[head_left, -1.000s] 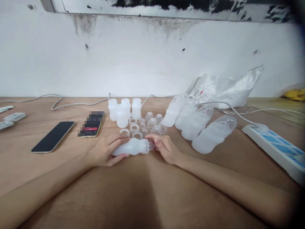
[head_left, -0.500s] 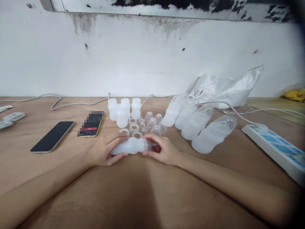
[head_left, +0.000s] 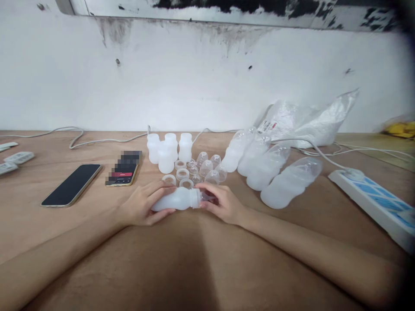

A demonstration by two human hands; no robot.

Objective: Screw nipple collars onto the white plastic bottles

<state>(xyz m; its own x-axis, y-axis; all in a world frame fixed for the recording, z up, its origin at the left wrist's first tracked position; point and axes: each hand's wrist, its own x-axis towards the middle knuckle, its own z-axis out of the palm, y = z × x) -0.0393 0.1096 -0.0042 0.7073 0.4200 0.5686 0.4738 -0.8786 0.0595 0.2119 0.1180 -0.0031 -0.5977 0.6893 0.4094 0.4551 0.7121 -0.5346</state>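
A milky white baby bottle lies on its side above the wooden table, with its screw ring and clear nipple toward the right. My left hand is wrapped round the base end of the bottle. Curled around the nipple end, my right hand has its fingertips at the edge of the ring. Just beyond the bottle lie several loose rings, nipples and clear dome caps. Behind those stand several open bottle bodies.
Several capped bottles lean in a row at the right. Farther right are a power strip with a white cable and a plastic bag by the wall. Two phones, a dark one and a lit one, lie on the left.
My right hand has shifted slightly right along the bottle, its fingertips moving from over the ring to its outer edge. My left hand keeps its hold.
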